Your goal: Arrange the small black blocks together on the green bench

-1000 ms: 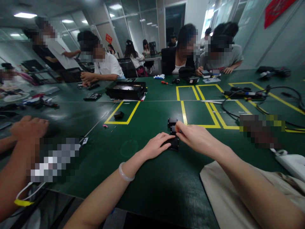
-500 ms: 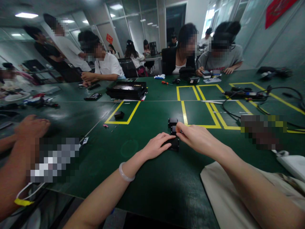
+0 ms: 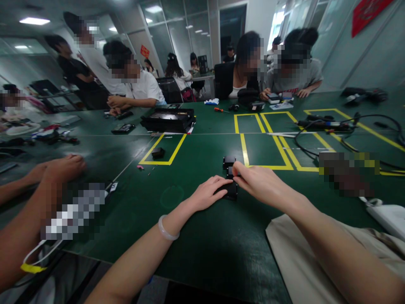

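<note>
A few small black rectangular blocks stand in a row on the green table in front of me. The far block is mostly uncovered, and the middle block is partly behind my fingers. On the near block my left hand has its fingertips along the top and its thumb at the side, holding it against the table. My right hand is closed in a pinch above the middle and near blocks. Whatever its fingertips hold is hidden.
A separate black block lies inside a yellow tape outline at left, with small screws nearby. Behind it sits a black tray. Cables spread at right. A co-worker's arms rest at left beside a blurred-out object. Other people sit across.
My hands and the black blocks stay almost in place. The co-worker's hands at left have moved to the right, and the standing people in the back have shifted right.
</note>
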Demonstrator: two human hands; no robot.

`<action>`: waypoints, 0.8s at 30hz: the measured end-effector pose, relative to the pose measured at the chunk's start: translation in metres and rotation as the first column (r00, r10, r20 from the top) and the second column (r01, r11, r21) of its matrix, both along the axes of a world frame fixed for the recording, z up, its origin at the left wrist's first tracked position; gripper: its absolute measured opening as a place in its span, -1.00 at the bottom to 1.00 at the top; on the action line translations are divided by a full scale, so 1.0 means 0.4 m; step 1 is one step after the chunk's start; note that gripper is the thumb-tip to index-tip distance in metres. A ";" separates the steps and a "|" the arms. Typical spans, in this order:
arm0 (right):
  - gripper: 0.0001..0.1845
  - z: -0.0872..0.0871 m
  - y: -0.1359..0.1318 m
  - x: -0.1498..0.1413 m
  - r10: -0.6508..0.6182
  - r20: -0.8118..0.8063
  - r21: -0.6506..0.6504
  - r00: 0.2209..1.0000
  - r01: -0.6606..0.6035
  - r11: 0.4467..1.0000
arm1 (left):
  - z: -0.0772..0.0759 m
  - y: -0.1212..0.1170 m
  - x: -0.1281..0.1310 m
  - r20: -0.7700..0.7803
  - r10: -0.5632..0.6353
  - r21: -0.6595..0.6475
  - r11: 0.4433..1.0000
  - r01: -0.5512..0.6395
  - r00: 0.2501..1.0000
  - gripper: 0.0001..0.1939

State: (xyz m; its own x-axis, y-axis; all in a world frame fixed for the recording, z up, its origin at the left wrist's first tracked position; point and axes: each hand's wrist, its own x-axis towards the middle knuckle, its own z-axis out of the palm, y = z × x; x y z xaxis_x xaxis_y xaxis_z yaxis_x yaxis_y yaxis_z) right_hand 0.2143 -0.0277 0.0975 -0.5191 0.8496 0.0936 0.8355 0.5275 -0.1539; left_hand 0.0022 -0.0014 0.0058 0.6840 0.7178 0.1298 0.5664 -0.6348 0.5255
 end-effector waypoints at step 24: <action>-0.81 0.000 0.004 0.000 -0.028 0.012 -0.004 1.000 0.028 1.000 | 0.000 0.000 -0.001 -0.013 -0.006 0.012 1.000 0.006 1.000 -0.63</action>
State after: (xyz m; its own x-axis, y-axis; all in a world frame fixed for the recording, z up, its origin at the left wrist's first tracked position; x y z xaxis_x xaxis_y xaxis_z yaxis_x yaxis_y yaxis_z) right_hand 0.2145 -0.0262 0.0976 -0.4964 0.8640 0.0838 0.8515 0.5035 -0.1465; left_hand 0.0017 -0.0013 0.0059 0.6897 0.7123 0.1299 0.5693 -0.6444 0.5106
